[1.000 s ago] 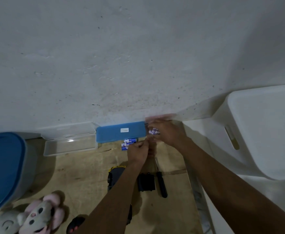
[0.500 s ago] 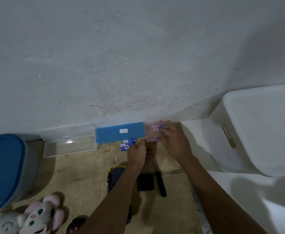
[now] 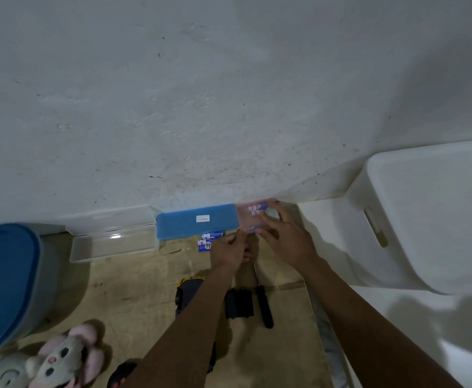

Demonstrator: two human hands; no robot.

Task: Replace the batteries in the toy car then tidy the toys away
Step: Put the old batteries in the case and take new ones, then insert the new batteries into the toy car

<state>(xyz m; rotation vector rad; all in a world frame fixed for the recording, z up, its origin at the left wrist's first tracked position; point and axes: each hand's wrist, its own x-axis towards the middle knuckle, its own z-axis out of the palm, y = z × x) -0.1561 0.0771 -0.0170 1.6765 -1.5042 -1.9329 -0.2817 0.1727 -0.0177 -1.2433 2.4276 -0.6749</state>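
The battery swap looks about half done. The toy car (image 3: 187, 289) lies at 6 o'clock from the hands, mostly hidden under the left forearm. A black piece, probably its battery cover (image 3: 239, 303), is off and lies just beside it at 3 o'clock. A black-handled screwdriver (image 3: 264, 306) lies alongside that.

Both hands are together at the clear battery case (image 3: 254, 217), which stands against the wall (image 3: 229, 107). The right hand (image 3: 286, 239) spans the case, thumb at its near edge and fingers arched over the top. The left hand (image 3: 229, 249) reaches its near left corner with curled fingers. Whether it pinches the case or only steadies it, I cannot tell. Printed cells show blurred through the plastic.

Two loose batteries (image 3: 209, 240) lie at 9 o'clock from the left hand, touching each other. Spent or fresh, the view does not say.

The next move seems to be getting cells out of the case and into the car. That calls for a small, careful pinch and the right polarity, then the cover and the screwdriver.

The wooden surface (image 3: 134, 289) is worn and pale. A blue flat box (image 3: 195, 221) with a white label touches the case at 9 o'clock, and further that way an empty clear box (image 3: 114, 243) stands with its lid open. A blue-lidded bin (image 3: 5, 275) sits at far 9 o'clock, a plush toy (image 3: 52, 359) at 7 o'clock and a white bin (image 3: 425, 219) at 3 o'clock, all waiting for the tidy-up.
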